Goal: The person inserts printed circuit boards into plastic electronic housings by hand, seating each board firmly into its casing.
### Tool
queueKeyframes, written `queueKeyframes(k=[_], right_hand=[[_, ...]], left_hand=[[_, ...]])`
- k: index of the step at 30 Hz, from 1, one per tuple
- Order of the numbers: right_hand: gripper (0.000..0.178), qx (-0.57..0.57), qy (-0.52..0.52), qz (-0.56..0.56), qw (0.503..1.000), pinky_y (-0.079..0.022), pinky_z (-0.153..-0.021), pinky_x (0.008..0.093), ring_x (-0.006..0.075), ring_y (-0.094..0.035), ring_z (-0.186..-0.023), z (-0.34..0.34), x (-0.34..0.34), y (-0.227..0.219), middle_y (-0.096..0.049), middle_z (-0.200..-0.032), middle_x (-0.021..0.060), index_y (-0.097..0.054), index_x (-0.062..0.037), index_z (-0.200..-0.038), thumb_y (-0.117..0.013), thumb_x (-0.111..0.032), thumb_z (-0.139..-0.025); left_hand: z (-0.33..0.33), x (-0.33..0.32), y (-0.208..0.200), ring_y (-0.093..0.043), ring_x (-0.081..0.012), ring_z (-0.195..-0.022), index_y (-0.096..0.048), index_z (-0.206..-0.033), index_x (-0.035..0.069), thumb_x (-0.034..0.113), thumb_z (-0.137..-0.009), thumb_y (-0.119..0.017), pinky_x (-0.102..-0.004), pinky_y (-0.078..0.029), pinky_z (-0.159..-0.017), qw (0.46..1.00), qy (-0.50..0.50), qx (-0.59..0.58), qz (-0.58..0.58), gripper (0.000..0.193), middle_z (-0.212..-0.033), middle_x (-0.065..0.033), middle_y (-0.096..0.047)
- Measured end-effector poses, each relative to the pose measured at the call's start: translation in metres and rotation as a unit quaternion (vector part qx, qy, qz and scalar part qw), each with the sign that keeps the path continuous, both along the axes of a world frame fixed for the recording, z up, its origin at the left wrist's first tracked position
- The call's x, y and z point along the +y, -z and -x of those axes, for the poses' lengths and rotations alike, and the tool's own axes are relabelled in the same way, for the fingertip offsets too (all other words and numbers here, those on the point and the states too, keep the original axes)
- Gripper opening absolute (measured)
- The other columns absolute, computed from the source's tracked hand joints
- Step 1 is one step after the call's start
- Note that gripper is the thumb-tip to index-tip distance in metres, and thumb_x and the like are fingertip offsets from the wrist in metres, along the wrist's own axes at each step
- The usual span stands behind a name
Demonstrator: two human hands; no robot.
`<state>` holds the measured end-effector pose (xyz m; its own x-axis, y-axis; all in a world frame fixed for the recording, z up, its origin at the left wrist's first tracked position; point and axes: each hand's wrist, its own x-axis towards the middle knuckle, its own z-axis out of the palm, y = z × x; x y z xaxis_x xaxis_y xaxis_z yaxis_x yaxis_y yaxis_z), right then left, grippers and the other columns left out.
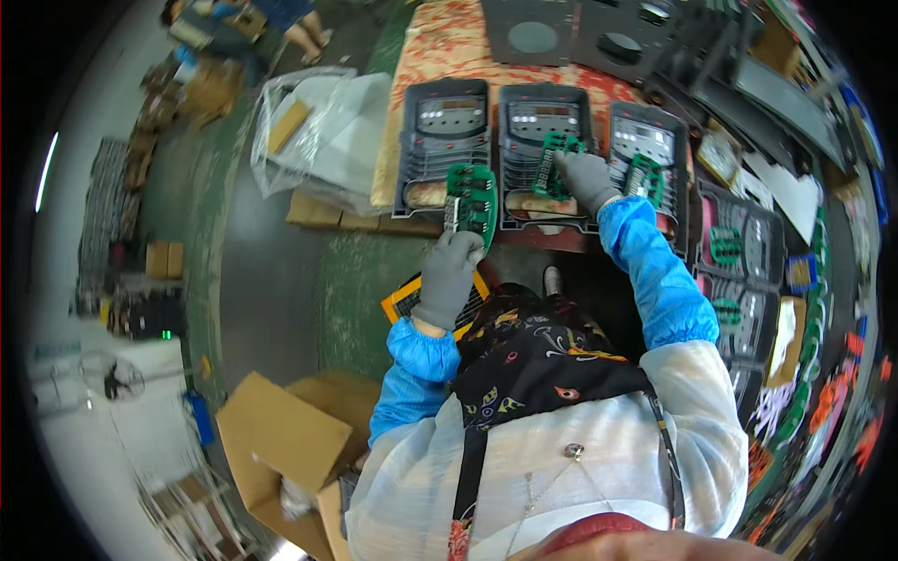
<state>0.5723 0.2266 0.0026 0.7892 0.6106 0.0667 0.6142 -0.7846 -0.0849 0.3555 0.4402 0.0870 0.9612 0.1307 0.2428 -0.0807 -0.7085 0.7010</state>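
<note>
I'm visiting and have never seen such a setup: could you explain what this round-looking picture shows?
No robot here: a wide camera worn on a person's head looks down, bending straight edges. Three dark grey housings lie in a row on the table. The fingers of the gloved left hand grip a green circuit board; those of the right hand are on another board over the middle housing. A third board lies in the housing at the right end.

each hand (447, 280) grey-gloved | blue oversleeves (662, 285) | white top (608, 477) | black patterned apron (533, 374)
</note>
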Motion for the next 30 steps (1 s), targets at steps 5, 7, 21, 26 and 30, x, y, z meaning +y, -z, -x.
queueKeyframes(k=[5, 7, 21, 26, 30], right_hand=[[0.016, 0.037, -0.044, 0.030, 0.998, -0.051, -0.060, 0.0457, 0.0318, -0.067, -0.075, -0.026, -0.005, 0.035, -0.067, -0.080, 0.0116, -0.058, -0.0122, -0.100, -0.046, -0.016, -0.090], [0.013, 0.062, -0.054, 0.036, 0.996, -0.051, -0.061, 0.0462, 0.0308, -0.067, -0.079, -0.023, -0.003, 0.028, -0.067, -0.083, 0.0108, -0.058, -0.0120, -0.096, -0.051, -0.020, -0.088], [0.079, 0.751, -0.189, -0.534, 0.340, -0.042, -0.098, 0.0418, 0.0262, -0.052, -0.116, 0.017, -0.012, -0.081, -0.054, -0.121, 0.0114, -0.040, -0.0071, -0.131, -0.082, -0.036, -0.071], [0.034, 0.559, -0.149, -0.513, 0.635, -0.046, -0.084, 0.0289, 0.0130, -0.057, -0.096, -0.002, -0.017, -0.080, -0.061, -0.103, 0.0060, -0.058, -0.0029, -0.110, -0.072, -0.014, -0.082], [0.028, 0.410, -0.169, -0.437, 0.782, -0.047, -0.081, 0.0308, 0.0183, -0.061, -0.091, -0.012, 0.016, -0.090, -0.063, -0.101, 0.0080, -0.061, -0.0016, -0.104, -0.070, -0.002, -0.077]], left_hand=[[-0.008, -0.016, -0.003, -0.059, -0.0343, -0.078, -0.059, -0.091, 0.009, 0.007, -0.081, -0.062, -0.0441, -0.046, -0.066, 0.996, -0.061, 0.022, -0.055, 0.011, -0.085, -0.0122, -0.058], [-0.012, -0.021, 0.001, -0.059, -0.0336, -0.077, -0.060, -0.090, 0.009, 0.008, -0.080, -0.063, -0.0424, -0.047, -0.065, 0.994, -0.088, 0.025, -0.056, 0.011, -0.085, -0.0113, -0.058], [-0.060, -0.065, -0.036, -0.062, -0.0146, -0.085, -0.062, -0.091, 0.004, 0.004, -0.075, -0.073, -0.0296, -0.050, -0.076, 0.954, 0.066, 0.075, 0.284, 0.019, -0.089, -0.0039, -0.063], [-0.087, 0.001, 0.002, -0.058, -0.0148, -0.099, -0.057, -0.119, 0.004, 0.013, -0.080, -0.070, -0.0300, -0.048, -0.087, 0.947, 0.034, 0.091, 0.305, 0.042, -0.106, -0.0067, -0.062], [-0.145, 0.099, 0.029, -0.059, -0.0189, -0.101, -0.052, -0.126, 0.004, 0.017, -0.084, -0.068, -0.0322, -0.048, -0.089, 0.954, -0.138, 0.069, 0.256, 0.047, -0.112, -0.0106, -0.062]])
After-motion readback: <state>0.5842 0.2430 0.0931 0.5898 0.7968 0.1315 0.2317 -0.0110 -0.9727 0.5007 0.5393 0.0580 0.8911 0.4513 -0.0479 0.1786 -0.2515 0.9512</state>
